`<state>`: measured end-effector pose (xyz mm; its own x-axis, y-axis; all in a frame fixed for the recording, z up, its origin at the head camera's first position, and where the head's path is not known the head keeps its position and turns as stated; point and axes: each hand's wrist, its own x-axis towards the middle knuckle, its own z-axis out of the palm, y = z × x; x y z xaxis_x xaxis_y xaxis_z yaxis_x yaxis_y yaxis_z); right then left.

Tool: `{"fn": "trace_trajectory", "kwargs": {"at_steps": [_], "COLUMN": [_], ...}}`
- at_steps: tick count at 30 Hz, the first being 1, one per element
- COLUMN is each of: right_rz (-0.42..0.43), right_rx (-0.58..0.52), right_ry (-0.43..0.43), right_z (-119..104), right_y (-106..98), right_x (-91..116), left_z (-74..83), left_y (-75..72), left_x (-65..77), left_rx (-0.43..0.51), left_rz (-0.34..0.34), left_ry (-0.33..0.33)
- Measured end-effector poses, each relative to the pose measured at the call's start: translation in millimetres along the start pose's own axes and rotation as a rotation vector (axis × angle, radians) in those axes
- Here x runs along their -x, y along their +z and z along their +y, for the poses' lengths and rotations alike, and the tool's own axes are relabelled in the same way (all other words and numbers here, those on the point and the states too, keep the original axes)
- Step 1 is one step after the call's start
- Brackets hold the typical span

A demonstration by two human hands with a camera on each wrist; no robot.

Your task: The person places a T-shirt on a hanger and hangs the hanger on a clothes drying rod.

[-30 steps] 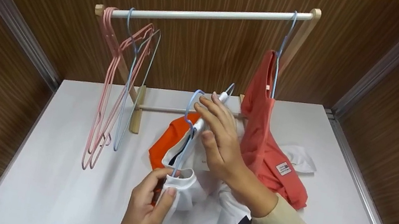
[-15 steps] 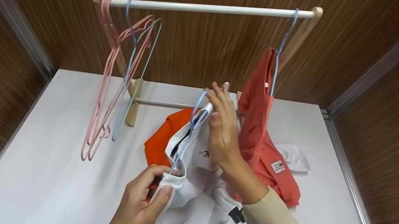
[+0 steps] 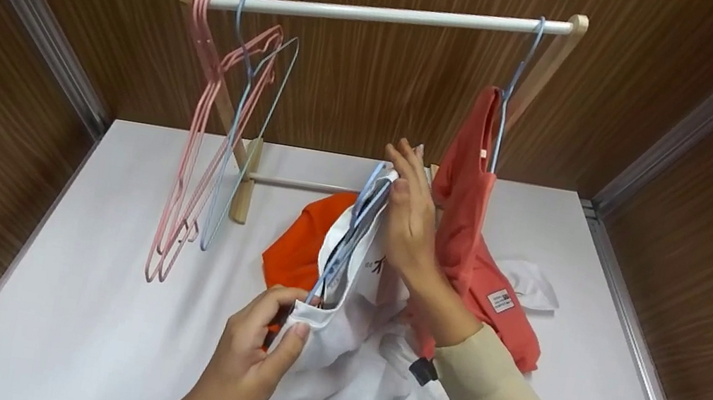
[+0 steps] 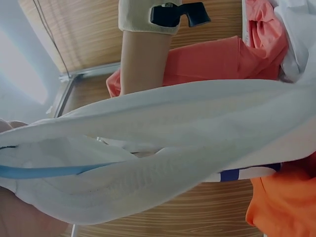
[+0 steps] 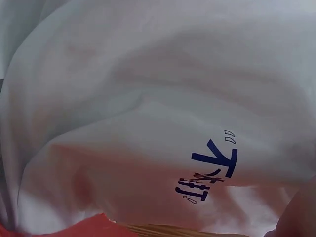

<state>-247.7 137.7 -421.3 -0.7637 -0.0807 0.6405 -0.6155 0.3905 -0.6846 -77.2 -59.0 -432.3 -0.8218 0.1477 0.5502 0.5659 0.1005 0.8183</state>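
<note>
A white T-shirt (image 3: pixel 331 360) is held up over the white surface, its neck opening spread around a light blue wire hanger (image 3: pixel 357 218). My left hand (image 3: pixel 250 355) pinches the near side of the collar, with the hanger's near end at its fingers. Against the far side of the shirt my right hand (image 3: pixel 411 226) rests with straight fingers. Dark blue lettering (image 5: pixel 215 158) shows on the shirt front in the right wrist view. The left wrist view has the blue hanger bar (image 4: pixel 49 172) lying inside the collar. The hanger's far end is hidden in the cloth.
Behind stands a rack with a white rail (image 3: pixel 371 14). Several pink hangers (image 3: pixel 197 125) and a blue hanger (image 3: pixel 243 103) hang at its left, a coral shirt (image 3: pixel 457 244) at its right. Orange cloth (image 3: pixel 300 241) and white cloth (image 3: pixel 529 284) lie on the surface.
The far side of the collar has come up around the hanger, whose hook has tilted to the right. My right fingers have straightened along the shirt; my left hand keeps its pinch.
</note>
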Motion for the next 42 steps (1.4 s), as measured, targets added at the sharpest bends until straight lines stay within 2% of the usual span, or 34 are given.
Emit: {"fn": "trace_trajectory", "kwargs": {"at_steps": [2,4,8,10,12,15,22,27,34,39,42], "right_rz": [0.020,0.048,0.075,0.052,0.026,0.002,0.017,0.033,0.048,0.050,0.055], "right_rx": [0.009,0.032,0.063,0.054,0.043,0.061,0.047,0.036,0.012,-0.014,-0.017], "right_ry": [-0.006,-0.048,-0.233,-0.315,-0.359,-0.369,-0.360,-0.338,-0.324,-0.327,-0.319], "right_z": [-2,-6,-19,-27,-32,-40,-45,-45,-40,-40,-40], "right_y": [-1,-2,-1,0,0,2,4,3,3,4,4], "right_x": [-1,-1,1,2,2,2,-1,-5,-11,-12,-13], "left_z": [-1.7,-3.5,-6.4,-7.1,-8.0,-8.6,-7.9,-3.1,3.7,8.7,12.3], "left_y": [-1.7,-3.8,-8.3,-9.9,-10.7,-11.3,-11.7,-14.6,-19.1,-20.9,-22.2], "left_x": [-4.6,-10.3,-21.7,-26.1,-29.3,-30.9,-29.3,-22.3,-8.4,-3.7,-2.7], "left_rx": [-0.019,-0.048,-0.122,-0.162,-0.196,-0.231,-0.254,-0.255,-0.389,-0.471,-0.496], "left_rz": [0.002,0.011,0.025,0.023,0.018,0.007,-0.002,-0.049,-0.137,-0.182,-0.213], "left_ry": [0.014,0.038,0.092,0.102,0.105,0.104,0.125,0.078,0.031,-0.009,-0.062]}}
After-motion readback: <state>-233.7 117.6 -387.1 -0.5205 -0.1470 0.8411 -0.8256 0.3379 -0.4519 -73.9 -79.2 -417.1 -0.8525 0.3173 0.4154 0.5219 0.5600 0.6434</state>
